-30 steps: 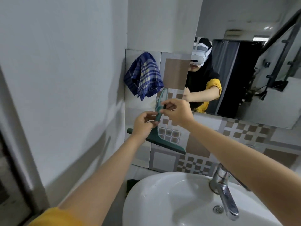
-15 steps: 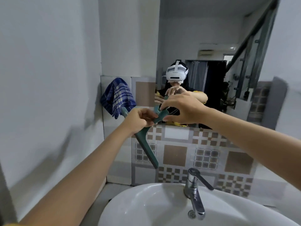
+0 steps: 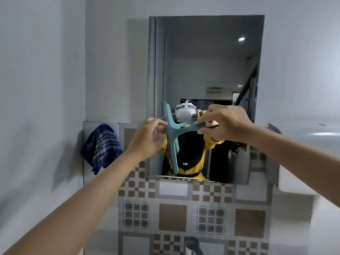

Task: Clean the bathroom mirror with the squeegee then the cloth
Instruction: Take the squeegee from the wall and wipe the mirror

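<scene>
Squeegee (image 3: 172, 137) first: one of them, teal, now raised in front of the lower part of the single mirror (image 3: 206, 70), its blade standing nearly upright, where a second ago it hung lower over the tiled wall (image 3: 173, 214). The right hand (image 3: 225, 124) pinches the handle; the left hand (image 3: 147, 138) grips beside the blade. That suggests the first wipe is about to start (glass not yet touched, as far as shows). One blue checked cloth (image 3: 100, 146) hangs left, waiting.
</scene>
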Demonstrator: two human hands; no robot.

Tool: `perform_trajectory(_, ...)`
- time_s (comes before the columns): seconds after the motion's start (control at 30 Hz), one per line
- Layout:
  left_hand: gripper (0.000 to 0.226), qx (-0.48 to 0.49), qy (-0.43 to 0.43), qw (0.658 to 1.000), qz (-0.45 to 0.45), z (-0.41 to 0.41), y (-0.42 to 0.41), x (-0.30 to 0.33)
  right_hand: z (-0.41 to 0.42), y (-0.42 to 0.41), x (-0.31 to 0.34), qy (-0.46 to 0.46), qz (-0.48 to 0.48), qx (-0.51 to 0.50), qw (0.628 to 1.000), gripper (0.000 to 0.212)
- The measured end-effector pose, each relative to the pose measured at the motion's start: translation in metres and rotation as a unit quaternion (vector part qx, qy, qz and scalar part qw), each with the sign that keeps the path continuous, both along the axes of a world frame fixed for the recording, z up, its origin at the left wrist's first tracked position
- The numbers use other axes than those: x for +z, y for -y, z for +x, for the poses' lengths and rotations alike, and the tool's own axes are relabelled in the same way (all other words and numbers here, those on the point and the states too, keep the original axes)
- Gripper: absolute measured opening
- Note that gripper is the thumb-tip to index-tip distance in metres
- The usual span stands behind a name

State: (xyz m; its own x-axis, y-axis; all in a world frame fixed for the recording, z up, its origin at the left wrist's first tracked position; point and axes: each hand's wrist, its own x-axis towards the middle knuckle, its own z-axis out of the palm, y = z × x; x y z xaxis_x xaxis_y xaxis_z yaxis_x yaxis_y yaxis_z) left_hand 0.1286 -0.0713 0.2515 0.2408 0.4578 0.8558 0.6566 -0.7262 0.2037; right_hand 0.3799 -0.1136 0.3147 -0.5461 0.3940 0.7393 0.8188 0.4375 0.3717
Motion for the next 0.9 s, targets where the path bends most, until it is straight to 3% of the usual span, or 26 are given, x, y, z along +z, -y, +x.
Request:
perform_trajectory(0.17,0.047,0.080,0.027,0.996,0.041,-0.011,-0.029,0.031,0.015,-0.012,0.065,-0.054,0.080,-0.021,0.995,0.027)
perform_trajectory(0.5,0.096,0.283,-0.111,0.953,-0.008,-0.026,-0.083,0.073,-0.034,-0.049,0.182,-0.068,0.161,0.010,0.985,0.029)
perform_trajectory(0.9,0.095,0.267,-0.049,0.962,-0.033,-0.032,-0.116,0.057,-0.092,-0.074,0.228,-0.022,0.166,-0.038,0.985,0.030)
